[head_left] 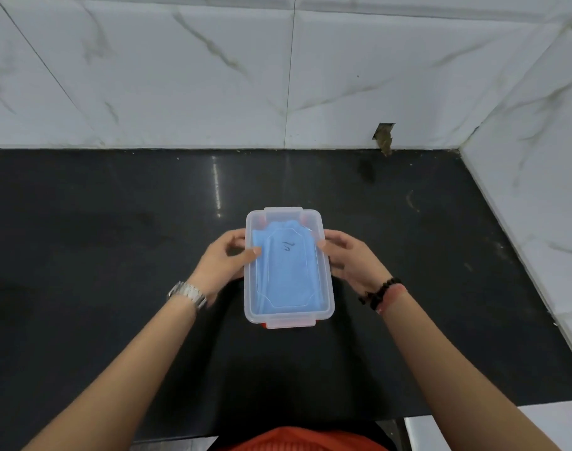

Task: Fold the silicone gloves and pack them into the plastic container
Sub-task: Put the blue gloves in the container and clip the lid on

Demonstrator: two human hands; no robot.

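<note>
Lidded container (289, 268) w/ blue gloves (288, 271) at table (115, 222) center; left hand (224, 263), right hand (349, 258) fingers grip long edges at 9 & 3 o'clock.

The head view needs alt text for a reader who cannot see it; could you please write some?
Two hands, left and right, grip the long sides of a clear lidded container with blue gloves inside, on a black counter. White marble-look tiles line the wall behind.

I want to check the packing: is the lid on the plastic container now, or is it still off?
On. The clear lid covers the plastic container, and the blue gloves show through it. Whether the end clips are latched, I cannot tell.
</note>
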